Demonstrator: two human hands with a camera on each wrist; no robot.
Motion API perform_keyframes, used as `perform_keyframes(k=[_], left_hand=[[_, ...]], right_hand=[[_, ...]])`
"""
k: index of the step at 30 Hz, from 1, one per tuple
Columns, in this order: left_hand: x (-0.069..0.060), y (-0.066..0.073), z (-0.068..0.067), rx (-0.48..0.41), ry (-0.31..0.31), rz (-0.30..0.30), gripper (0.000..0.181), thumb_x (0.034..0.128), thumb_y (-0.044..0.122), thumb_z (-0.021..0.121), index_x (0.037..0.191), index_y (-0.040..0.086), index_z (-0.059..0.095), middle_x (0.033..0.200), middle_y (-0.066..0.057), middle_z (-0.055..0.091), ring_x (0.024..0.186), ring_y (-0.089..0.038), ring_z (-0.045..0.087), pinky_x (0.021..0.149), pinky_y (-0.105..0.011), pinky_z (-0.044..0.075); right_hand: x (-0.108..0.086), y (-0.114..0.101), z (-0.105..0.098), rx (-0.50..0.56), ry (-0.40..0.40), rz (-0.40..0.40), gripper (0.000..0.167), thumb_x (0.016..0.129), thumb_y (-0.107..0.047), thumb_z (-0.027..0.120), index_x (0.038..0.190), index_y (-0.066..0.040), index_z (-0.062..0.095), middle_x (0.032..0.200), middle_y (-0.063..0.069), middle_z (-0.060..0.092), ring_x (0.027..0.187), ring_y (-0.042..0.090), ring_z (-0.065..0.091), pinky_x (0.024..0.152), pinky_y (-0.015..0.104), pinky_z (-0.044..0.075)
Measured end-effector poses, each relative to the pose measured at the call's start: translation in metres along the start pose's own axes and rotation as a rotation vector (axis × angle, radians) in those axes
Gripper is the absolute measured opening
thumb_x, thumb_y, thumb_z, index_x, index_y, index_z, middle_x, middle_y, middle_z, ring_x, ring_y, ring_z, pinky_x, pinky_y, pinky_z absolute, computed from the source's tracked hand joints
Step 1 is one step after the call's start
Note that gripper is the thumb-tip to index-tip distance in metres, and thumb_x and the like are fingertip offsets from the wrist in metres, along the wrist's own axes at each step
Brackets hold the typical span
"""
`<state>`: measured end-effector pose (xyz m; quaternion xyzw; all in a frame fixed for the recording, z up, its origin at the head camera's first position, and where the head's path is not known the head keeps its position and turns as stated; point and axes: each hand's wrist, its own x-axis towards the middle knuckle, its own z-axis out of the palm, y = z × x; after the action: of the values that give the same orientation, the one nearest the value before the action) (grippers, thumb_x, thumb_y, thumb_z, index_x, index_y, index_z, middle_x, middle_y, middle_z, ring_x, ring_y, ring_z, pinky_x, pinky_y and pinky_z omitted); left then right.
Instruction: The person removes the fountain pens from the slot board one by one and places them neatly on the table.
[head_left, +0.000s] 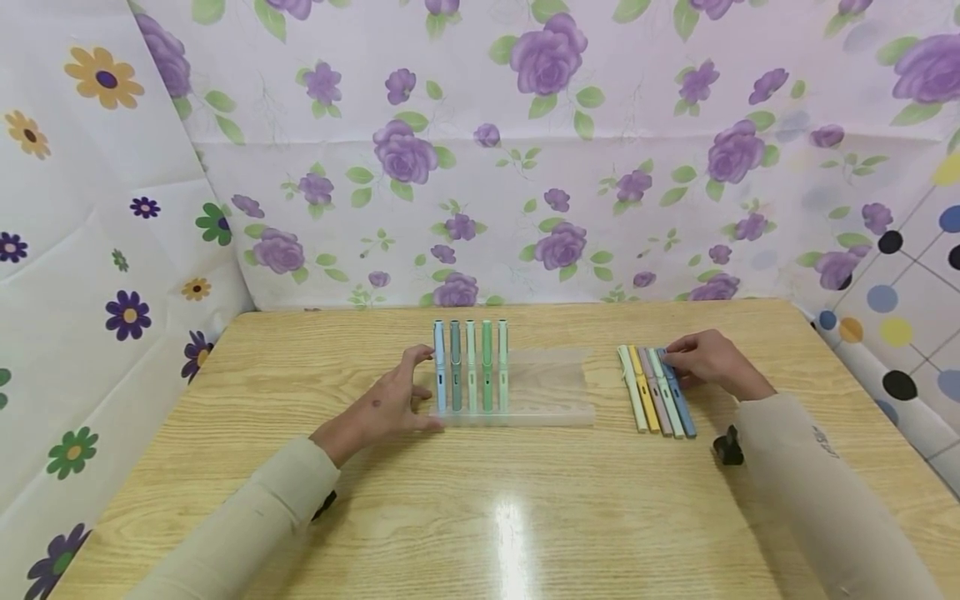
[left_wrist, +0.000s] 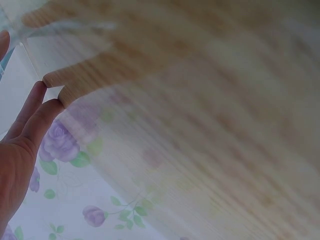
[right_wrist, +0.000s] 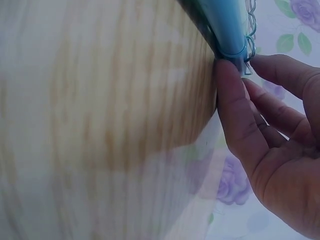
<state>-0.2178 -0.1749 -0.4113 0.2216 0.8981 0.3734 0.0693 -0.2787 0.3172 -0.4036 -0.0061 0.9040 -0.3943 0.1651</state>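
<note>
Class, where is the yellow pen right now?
In the head view, the yellow pen lies on the right of the table, between a pale pen and a mauve pen.

Bench [head_left: 420, 517]: stood in front of a backdrop [head_left: 480, 208], between a left sheet [head_left: 75, 267] and a right sheet [head_left: 915, 275]. Rack [head_left: 555, 417]: lay on the bench, toward its back. Racked pens [head_left: 472, 367], five: sat side by side in the rack's left half. Loose pens [head_left: 656, 392], five: lay side by side on the bench, right of the rack and apart from it. Left hand [head_left: 390, 400]: at the rack's left end. Right hand [head_left: 708, 362]: at the far end of the rightmost loose pen [head_left: 682, 407].
</note>
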Motion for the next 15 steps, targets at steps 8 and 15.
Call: perform_keyframes(k=[8, 15], left_hand=[[0.001, 0.002, 0.0, 0.0, -0.011, -0.016, 0.108, 0.0752, 0.016, 0.09, 0.152, 0.015, 0.015, 0.161, -0.017, 0.024, 0.113, -0.03, 0.066, 0.099, -0.049, 0.049], [-0.001, 0.001, 0.0, -0.01, 0.0, -0.026, 0.108, 0.0743, 0.015, 0.09, 0.152, 0.014, 0.015, 0.16, -0.018, 0.025, 0.112, -0.03, 0.066, 0.1, -0.049, 0.048]], right_hand=[[-0.005, 0.0, -0.009, -0.072, 0.026, 0.009, 0.048, 0.104, -0.024, 0.056, 0.132, 0.015, 0.052, 0.111, 0.025, 0.066, 0.09, 0.024, 0.069, 0.073, 0.036, 0.06], [-0.005, -0.009, -0.01, -0.101, 0.072, -0.069, 0.047, 0.104, -0.023, 0.053, 0.133, 0.014, 0.052, 0.115, 0.029, 0.064, 0.093, 0.031, 0.069, 0.08, 0.042, 0.059]])
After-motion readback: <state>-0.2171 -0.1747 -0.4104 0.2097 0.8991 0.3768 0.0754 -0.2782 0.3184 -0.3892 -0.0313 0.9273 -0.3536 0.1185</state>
